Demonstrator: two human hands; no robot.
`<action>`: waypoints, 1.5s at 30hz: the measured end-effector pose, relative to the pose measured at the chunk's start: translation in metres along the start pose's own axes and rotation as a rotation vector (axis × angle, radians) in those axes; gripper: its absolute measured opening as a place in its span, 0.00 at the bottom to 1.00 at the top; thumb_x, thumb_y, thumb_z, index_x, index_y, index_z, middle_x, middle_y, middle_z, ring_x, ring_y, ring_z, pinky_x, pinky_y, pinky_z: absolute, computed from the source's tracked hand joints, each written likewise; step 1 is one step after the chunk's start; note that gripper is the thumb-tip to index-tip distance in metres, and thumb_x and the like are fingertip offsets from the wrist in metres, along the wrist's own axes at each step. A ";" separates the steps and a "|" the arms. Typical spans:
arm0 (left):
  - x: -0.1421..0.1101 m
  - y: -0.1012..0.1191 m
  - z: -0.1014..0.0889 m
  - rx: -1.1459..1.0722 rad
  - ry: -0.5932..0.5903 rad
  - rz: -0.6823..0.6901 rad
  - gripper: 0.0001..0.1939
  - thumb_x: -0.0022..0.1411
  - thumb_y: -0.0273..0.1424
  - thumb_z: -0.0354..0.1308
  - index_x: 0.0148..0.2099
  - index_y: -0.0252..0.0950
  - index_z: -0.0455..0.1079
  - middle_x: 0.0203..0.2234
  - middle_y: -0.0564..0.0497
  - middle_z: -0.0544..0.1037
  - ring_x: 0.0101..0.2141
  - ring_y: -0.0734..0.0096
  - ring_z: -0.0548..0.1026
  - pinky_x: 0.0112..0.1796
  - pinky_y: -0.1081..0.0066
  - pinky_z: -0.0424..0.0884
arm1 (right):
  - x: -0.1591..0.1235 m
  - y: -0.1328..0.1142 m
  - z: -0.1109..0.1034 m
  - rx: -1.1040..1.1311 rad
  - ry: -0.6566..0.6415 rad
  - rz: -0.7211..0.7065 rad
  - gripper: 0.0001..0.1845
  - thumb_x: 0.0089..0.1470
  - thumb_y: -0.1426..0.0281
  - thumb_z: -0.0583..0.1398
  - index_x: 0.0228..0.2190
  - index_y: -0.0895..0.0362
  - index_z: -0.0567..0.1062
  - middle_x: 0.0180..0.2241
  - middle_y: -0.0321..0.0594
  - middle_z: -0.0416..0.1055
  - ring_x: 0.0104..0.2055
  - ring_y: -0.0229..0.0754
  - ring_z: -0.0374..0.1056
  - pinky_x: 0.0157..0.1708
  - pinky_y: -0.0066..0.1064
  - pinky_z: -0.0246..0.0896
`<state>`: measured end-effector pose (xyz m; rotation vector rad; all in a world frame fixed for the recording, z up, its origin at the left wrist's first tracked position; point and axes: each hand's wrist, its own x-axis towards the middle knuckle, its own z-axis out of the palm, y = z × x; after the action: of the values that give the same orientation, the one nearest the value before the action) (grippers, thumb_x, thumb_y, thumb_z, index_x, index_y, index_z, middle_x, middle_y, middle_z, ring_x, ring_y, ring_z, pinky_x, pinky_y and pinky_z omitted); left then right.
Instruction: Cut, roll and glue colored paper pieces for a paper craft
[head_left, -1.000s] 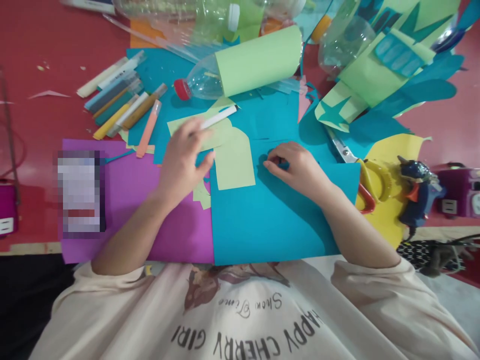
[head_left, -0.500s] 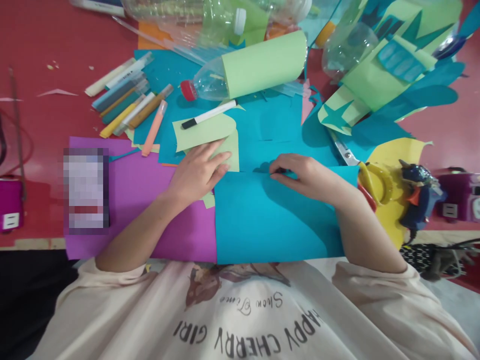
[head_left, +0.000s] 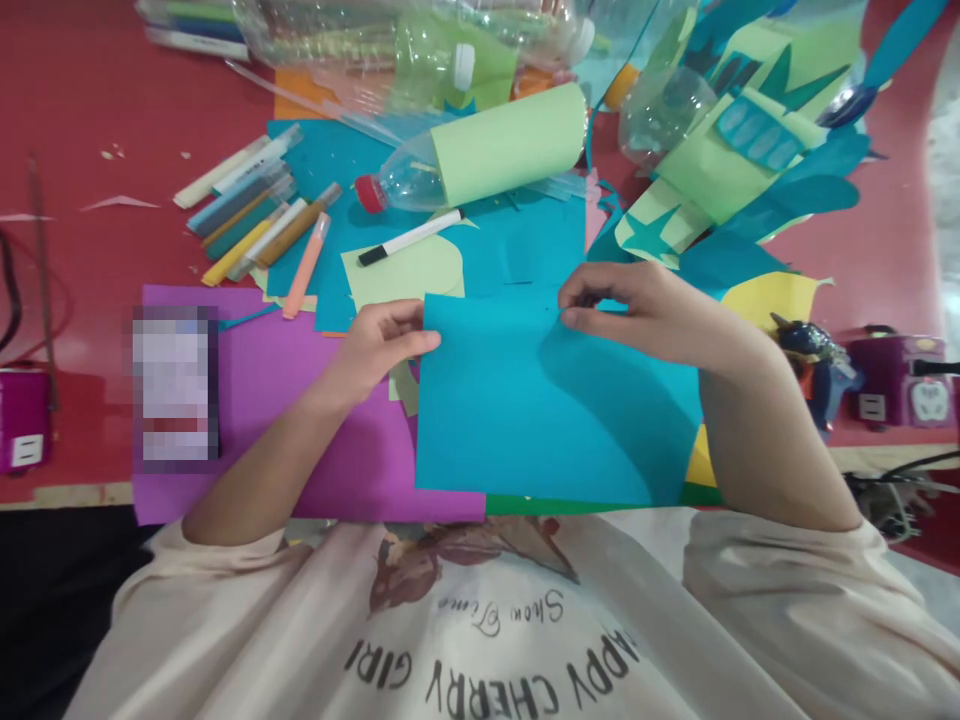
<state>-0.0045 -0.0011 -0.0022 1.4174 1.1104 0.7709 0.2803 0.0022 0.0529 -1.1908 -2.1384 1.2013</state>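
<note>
A blue sheet of paper (head_left: 502, 410) is raised a little in front of me, casting a shadow on the purple sheet (head_left: 352, 480). My left hand (head_left: 382, 348) pinches its upper left corner, thumb on top and fingers behind. At its upper edge, right of the middle, my right hand (head_left: 645, 310) is closed with thumb and fingers on the paper. A light green paper piece (head_left: 405, 268) lies just beyond my left hand, with a white marker (head_left: 411, 237) with a black cap on it.
Several markers (head_left: 255, 210) lie at the left, above a blurred phone (head_left: 172, 385). Behind stands a lying bottle wrapped in green paper (head_left: 510, 145). Paper-decorated bottle work (head_left: 720, 160) is at the back right, and a blue glue gun (head_left: 821, 375) lies at the right.
My left hand has moved from the green paper to the blue sheet's corner and gripped it. The sheet has risen and shifted slightly away from me, uncovering green at the table's front edge.
</note>
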 end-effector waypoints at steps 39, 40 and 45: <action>0.010 -0.001 0.038 -0.249 0.067 -0.045 0.26 0.46 0.53 0.68 0.33 0.36 0.68 0.20 0.57 0.66 0.20 0.80 0.61 0.19 0.76 0.57 | 0.050 -0.003 0.020 -0.089 -0.121 -0.009 0.16 0.55 0.63 0.61 0.44 0.56 0.72 0.35 0.38 0.71 0.35 0.39 0.64 0.33 0.29 0.57; 0.009 -0.002 0.038 -0.254 0.077 -0.047 0.26 0.47 0.53 0.68 0.33 0.36 0.68 0.21 0.57 0.67 0.20 0.80 0.62 0.20 0.76 0.58 | 0.049 -0.002 0.016 -0.101 -0.163 -0.005 0.16 0.54 0.62 0.61 0.43 0.56 0.72 0.35 0.38 0.70 0.34 0.38 0.63 0.32 0.29 0.56; 0.007 -0.006 0.040 -0.245 0.067 -0.025 0.25 0.49 0.53 0.67 0.30 0.36 0.65 0.22 0.56 0.67 0.22 0.79 0.64 0.22 0.76 0.62 | 0.052 0.001 0.005 -0.114 -0.315 0.023 0.11 0.55 0.64 0.59 0.38 0.57 0.73 0.30 0.36 0.68 0.30 0.36 0.58 0.31 0.29 0.54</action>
<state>0.0331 -0.0096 -0.0153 1.1775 1.0443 0.9094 0.2485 0.0433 0.0470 -1.1379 -2.4568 1.3695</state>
